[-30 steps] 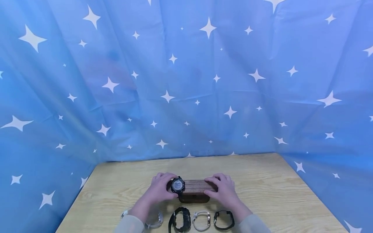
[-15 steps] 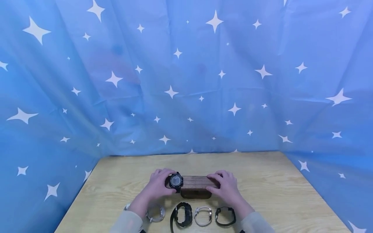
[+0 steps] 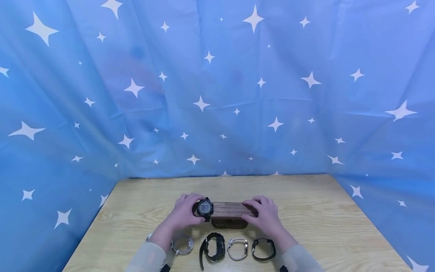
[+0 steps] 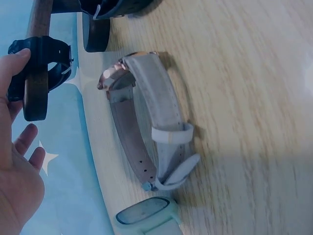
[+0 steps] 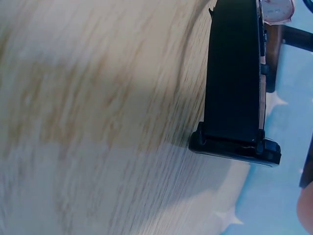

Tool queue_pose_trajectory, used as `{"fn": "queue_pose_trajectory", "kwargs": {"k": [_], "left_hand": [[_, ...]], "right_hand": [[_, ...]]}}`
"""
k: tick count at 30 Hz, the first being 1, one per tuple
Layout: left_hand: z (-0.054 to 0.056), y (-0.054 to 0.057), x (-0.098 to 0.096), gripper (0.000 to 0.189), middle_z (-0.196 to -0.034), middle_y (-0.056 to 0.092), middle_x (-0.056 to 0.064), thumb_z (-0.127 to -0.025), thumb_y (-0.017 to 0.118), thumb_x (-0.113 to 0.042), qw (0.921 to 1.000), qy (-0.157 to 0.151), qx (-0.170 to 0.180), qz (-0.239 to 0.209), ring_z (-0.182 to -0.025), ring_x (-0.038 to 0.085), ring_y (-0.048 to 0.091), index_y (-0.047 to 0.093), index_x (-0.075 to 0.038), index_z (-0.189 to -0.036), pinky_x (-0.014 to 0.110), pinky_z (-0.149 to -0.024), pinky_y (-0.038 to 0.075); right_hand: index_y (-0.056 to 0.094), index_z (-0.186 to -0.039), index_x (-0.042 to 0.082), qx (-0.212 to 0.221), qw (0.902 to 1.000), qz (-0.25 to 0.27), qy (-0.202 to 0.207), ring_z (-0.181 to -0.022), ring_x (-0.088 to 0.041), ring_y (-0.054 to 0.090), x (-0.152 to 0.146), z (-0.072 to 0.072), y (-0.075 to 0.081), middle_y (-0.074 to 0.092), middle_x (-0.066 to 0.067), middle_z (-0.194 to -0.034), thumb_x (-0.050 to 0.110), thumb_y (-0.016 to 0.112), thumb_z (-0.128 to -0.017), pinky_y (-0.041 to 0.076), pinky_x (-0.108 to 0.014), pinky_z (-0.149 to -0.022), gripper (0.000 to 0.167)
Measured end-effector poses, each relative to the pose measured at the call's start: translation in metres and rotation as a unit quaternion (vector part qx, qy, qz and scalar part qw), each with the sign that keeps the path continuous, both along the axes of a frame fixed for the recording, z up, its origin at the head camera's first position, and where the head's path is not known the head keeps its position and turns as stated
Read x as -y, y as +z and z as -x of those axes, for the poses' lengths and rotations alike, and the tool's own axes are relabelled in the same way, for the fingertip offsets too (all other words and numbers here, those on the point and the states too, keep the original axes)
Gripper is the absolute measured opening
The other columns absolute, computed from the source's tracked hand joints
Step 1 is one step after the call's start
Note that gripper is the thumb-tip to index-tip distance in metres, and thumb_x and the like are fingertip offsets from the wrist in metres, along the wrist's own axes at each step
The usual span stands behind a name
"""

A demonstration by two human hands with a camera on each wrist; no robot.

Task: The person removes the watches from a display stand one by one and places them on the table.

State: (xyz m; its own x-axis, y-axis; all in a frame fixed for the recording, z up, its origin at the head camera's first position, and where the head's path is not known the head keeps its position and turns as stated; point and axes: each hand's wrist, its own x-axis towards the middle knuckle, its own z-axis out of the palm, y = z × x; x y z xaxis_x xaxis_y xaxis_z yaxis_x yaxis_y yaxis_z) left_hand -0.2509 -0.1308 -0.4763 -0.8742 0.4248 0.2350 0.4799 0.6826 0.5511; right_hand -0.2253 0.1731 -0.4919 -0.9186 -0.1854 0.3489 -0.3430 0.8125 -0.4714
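A black digital watch (image 3: 205, 207) sits round the left end of a dark wooden bar (image 3: 228, 210), which belongs to a watch stand with a rounded base (image 3: 229, 223). Thumb and index finger of my left hand (image 3: 183, 211) hold the watch at that end. In the left wrist view, one fingertip presses the watch's black strap (image 4: 39, 56) while other fingers stay loose below the bar. At the opposite end, my right hand (image 3: 266, 215) pinches the bar between thumb and fingers. Only a fingertip (image 5: 305, 208) of it shows in the right wrist view.
Several closed-loop watches line the table's near side: a grey-strapped one (image 4: 159, 93), a bulky black one (image 3: 221, 247), a white one (image 3: 245, 247) and a slim black one (image 3: 263, 259). A mint-rimmed watch (image 4: 146, 215) lies at far left. A starred blue curtain (image 3: 217, 94) backs the table.
The head view has shifted slightly, so the stand and watches appear higher in it. Both hands keep the same hold on the watch and the bar.
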Motion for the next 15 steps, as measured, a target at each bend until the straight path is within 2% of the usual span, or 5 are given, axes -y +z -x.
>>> {"fn": "queue_pose_trajectory", "kwargs": {"k": [6, 15], "left_hand": [[0.002, -0.0029, 0.003, 0.07, -0.127, 0.052, -0.006, -0.065, 0.081, -0.031, 0.9999, 0.007, 0.015, 0.004, -0.111, 0.02, 0.041, 0.053, -0.022, -0.128, 0.049, -0.097, 0.029], [0.0035, -0.0022, 0.0051, 0.069, -0.129, 0.052, -0.002, -0.067, 0.08, -0.03, 0.9995, 0.002, 0.031, -0.002, -0.113, 0.024, 0.041, 0.052, -0.02, -0.13, 0.05, -0.096, 0.031]], "right_hand": [[0.066, -0.115, 0.026, -0.014, 0.9999, -0.005, 0.001, -0.11, -0.036, 0.04, -0.001, 0.0015, -0.0017, 0.053, -0.008, -0.116, 0.042, 0.075, -0.075, 0.029, -0.057, -0.086, 0.044], [0.066, -0.115, 0.026, -0.013, 0.9999, -0.006, 0.003, -0.11, -0.036, 0.04, 0.0007, 0.0029, -0.0013, 0.053, -0.008, -0.115, 0.042, 0.076, -0.076, 0.029, -0.056, -0.086, 0.044]]}}
